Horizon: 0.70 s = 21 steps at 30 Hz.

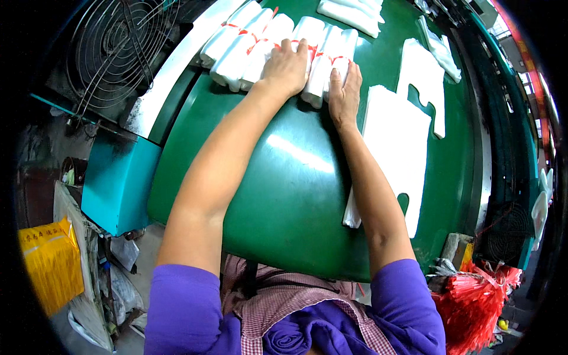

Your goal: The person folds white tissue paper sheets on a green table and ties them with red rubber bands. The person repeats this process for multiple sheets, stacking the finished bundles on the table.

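Several white plastic-bag rolls, each bound with a thin red tie, lie side by side at the far left of the green table. My left hand rests on top of them near the middle of the row, its fingers stretched forward over the rolls. At the row's right end, my right hand touches the outermost roll, thumb apart from the extended fingers. Neither hand visibly closes around a roll, though the fingertips' undersides are hidden. Beside my right forearm lies a flat stack of white bags with cut-out handles.
The green table has a shiny surface. More white bags lie at its far edge and right side. A round wire-guarded fan and a turquoise box stand left. Red strips hang in a bunch at lower right.
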Motion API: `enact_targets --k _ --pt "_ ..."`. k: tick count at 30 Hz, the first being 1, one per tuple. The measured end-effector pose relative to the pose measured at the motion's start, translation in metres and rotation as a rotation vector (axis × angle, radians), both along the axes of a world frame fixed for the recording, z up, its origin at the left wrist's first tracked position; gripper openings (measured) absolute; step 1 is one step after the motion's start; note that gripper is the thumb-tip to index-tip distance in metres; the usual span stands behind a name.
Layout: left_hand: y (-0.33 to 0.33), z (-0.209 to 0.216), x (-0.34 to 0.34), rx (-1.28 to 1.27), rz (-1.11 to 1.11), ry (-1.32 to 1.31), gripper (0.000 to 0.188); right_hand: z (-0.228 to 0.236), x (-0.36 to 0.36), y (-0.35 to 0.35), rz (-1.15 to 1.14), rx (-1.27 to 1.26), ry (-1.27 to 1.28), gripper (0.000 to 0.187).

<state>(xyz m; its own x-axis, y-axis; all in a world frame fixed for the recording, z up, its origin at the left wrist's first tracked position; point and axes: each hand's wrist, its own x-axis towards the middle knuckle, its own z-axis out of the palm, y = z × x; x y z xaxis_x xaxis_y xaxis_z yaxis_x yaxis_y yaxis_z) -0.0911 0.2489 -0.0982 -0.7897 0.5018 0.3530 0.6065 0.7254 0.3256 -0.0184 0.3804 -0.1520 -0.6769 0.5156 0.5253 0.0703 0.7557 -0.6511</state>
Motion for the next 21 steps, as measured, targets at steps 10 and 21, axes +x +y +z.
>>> enact_targets --k 10,21 --pt "-0.032 0.009 0.022 0.01 -0.266 0.092 0.056 0.009 0.006 -0.004 0.064 -0.1 -0.005 0.066" --pt "-0.063 -0.005 -0.02 -0.264 -0.109 -0.067 0.065 0.004 0.003 -0.002 0.12 -0.011 -0.038 0.068"
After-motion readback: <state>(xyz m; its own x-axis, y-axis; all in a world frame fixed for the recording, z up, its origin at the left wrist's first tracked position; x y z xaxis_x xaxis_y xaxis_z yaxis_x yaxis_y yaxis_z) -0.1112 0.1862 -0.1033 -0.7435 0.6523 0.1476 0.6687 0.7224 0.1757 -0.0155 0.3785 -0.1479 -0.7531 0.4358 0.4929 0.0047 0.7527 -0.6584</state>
